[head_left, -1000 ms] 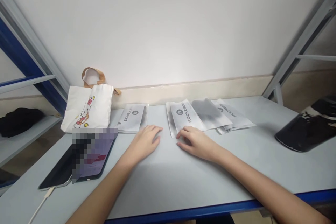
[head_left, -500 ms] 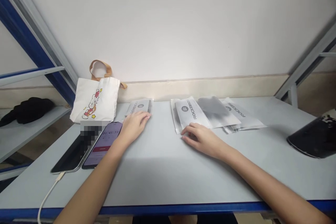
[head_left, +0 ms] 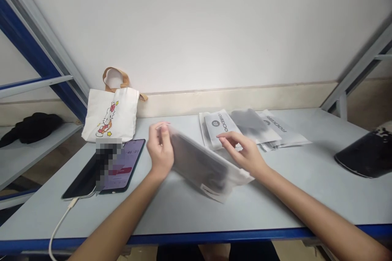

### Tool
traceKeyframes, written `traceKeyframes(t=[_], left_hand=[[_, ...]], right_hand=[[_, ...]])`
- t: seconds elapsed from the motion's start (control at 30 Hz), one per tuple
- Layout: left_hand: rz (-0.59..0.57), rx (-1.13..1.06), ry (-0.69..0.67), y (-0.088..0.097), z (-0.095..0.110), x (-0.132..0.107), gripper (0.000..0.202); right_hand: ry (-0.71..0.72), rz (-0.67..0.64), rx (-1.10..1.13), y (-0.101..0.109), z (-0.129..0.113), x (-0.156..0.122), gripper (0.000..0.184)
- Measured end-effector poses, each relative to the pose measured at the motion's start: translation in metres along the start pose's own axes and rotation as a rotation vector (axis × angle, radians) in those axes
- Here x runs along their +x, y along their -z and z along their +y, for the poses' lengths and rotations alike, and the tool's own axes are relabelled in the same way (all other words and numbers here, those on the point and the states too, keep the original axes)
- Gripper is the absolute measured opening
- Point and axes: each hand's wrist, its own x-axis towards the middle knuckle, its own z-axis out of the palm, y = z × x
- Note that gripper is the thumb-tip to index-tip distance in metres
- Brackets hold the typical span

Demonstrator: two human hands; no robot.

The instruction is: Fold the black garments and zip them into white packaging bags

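My left hand (head_left: 161, 151) grips the far end of a frosted plastic pouch (head_left: 202, 167) with something dark inside, and holds it tilted above the table. The pouch is smeared by motion. My right hand (head_left: 245, 153) hovers over its right side with fingers apart, just touching or very near it. Behind my right hand lies a fanned pile of similar white printed pouches (head_left: 245, 128).
A white cartoon tote bag (head_left: 110, 116) stands at the back left against the wall. Two phones (head_left: 107, 167) lie left of my hands, one on a white cable (head_left: 59, 228). A dark object (head_left: 364, 155) sits at the right. The table's blue front edge (head_left: 214, 236) runs below.
My left hand reached to the pouch lying at the back, took hold of it and lifted it toward the middle. My right hand rose from the table to meet it.
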Motion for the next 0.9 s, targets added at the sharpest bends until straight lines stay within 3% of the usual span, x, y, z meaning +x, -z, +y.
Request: traceKeyframes(t=[0.07, 0.23, 0.3, 0.43, 0.53, 0.63, 0.7, 0.8, 0.9], left_hand=[[-0.054, -0.039, 0.080, -0.006, 0.001, -0.008, 0.025], [0.012, -0.175, 0.342, -0.009, -0.008, -0.006, 0.032], [0.011, -0.238, 0.409, -0.009, -0.014, -0.004, 0.034], [-0.026, -0.181, 0.405, -0.010, -0.020, -0.006, 0.034], [-0.017, 0.002, 0.213, -0.007, -0.016, -0.007, 0.027], [-0.028, 0.178, -0.281, -0.002, -0.001, -0.007, 0.039], [-0.136, 0.216, -0.526, -0.001, 0.015, -0.009, 0.033], [-0.263, 0.202, -0.654, -0.004, 0.034, -0.015, 0.020], [-0.248, 0.179, -0.692, -0.007, 0.040, -0.019, 0.008]], right_hand=[[-0.013, 0.016, 0.022, 0.001, 0.000, 0.000, 0.026], [0.076, 0.098, 0.169, 0.007, 0.006, -0.002, 0.055], [0.120, 0.114, 0.153, 0.007, 0.005, -0.003, 0.050], [0.100, 0.147, -0.014, 0.002, 0.000, -0.003, 0.026], [0.124, 0.135, -0.078, 0.000, 0.000, -0.003, 0.024], [0.189, 0.085, -0.142, 0.000, 0.000, -0.004, 0.024], [0.282, 0.031, -0.196, 0.000, -0.003, -0.007, 0.020], [0.430, -0.010, -0.284, -0.003, -0.009, -0.009, 0.018], [0.488, -0.002, -0.355, -0.006, -0.012, -0.011, 0.020]])
